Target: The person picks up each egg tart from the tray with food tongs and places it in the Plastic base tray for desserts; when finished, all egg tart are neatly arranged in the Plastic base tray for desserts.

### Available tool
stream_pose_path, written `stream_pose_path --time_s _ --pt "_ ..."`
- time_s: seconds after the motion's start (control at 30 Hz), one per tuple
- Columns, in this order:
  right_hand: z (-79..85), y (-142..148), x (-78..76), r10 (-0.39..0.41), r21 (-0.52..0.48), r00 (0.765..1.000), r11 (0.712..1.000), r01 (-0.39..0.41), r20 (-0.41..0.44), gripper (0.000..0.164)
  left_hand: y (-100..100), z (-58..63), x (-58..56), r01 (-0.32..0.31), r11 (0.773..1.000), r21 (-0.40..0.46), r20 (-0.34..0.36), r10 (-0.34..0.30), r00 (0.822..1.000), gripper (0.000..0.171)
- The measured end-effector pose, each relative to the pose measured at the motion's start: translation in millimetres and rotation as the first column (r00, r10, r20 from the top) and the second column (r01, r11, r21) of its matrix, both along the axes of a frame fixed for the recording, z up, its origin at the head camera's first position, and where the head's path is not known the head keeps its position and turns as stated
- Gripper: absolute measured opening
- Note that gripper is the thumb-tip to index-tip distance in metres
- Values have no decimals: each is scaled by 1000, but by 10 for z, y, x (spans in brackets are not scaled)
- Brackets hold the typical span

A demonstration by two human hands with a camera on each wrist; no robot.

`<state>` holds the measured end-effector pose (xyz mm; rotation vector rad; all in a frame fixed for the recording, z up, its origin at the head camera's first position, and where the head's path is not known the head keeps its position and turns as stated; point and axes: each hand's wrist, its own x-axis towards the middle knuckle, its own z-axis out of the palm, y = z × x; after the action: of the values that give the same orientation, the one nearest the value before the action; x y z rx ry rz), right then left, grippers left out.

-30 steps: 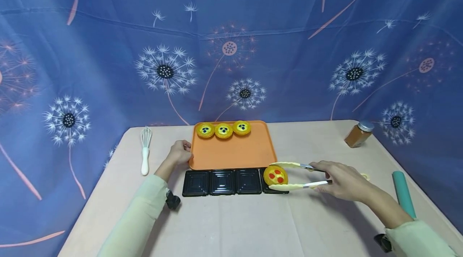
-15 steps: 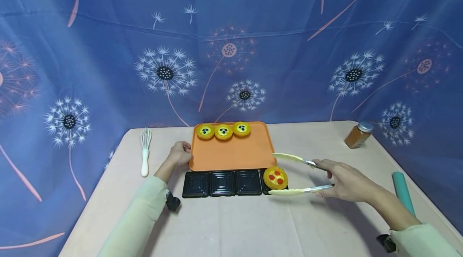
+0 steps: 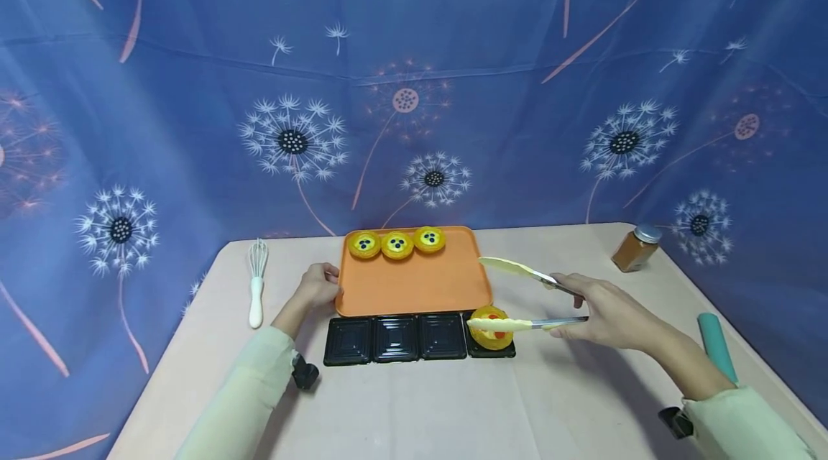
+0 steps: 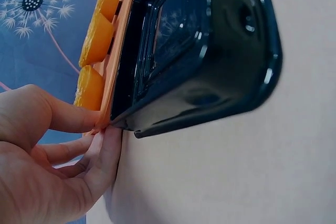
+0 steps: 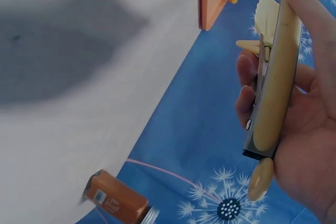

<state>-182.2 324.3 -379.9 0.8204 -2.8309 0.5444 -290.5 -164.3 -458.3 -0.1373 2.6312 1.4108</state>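
Observation:
My left hand [image 3: 318, 285] pinches the left edge of the orange tray [image 3: 414, 287], thumb above and fingers below in the left wrist view. Three yellow tarts with dark berries [image 3: 397, 245] sit along the tray's far side. Directly in front of it lies a row of black square compartments [image 3: 396, 338]. A tart with red pieces [image 3: 490, 342] rests in the rightmost one. My right hand [image 3: 604, 309] holds metal tongs with cream tips [image 3: 511, 325], arms spread wide. One tong arm crosses above the red-topped tart and partly hides it; nothing is gripped between the tips.
A white whisk [image 3: 256, 302] lies at the table's left. On the right stand a tilted-looking brown jar with a silver lid [image 3: 635, 249] and a teal cylinder [image 3: 716, 347]. A blue dandelion-print cloth [image 3: 517, 144] hangs behind the table.
The tongs have spread, releasing the red-topped tart in the rightmost compartment, and have risen away from it. My left hand keeps its hold on the tray. The head view has tilted slightly upward.

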Motion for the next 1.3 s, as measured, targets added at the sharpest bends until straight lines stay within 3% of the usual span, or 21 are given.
stream_pose_path --time_s 0.27,0.6,1.0,1.17,1.3 --pt "194 -162 -350 18 37 1000 999 -18 -8 86 13 8 -44 -16 1000 -5 1 16 1000 38" --pt "315 -437 -983 10 78 999 997 -14 42 91 -2 38 -51 -31 999 -9 -19 30 999 41" --pt "143 -628 -1549 -58 103 972 994 35 226 101 16 35 -82 -3 1000 -20 -74 2 997 33" --pt "-21 -719 -1619 -62 97 962 995 37 265 98 1 -6 -44 -6 1000 -12 -59 5 998 31" --pt "-122 -771 -1622 -46 100 968 995 22 247 91 -15 -40 -22 -12 1000 -1 -45 11 999 30"
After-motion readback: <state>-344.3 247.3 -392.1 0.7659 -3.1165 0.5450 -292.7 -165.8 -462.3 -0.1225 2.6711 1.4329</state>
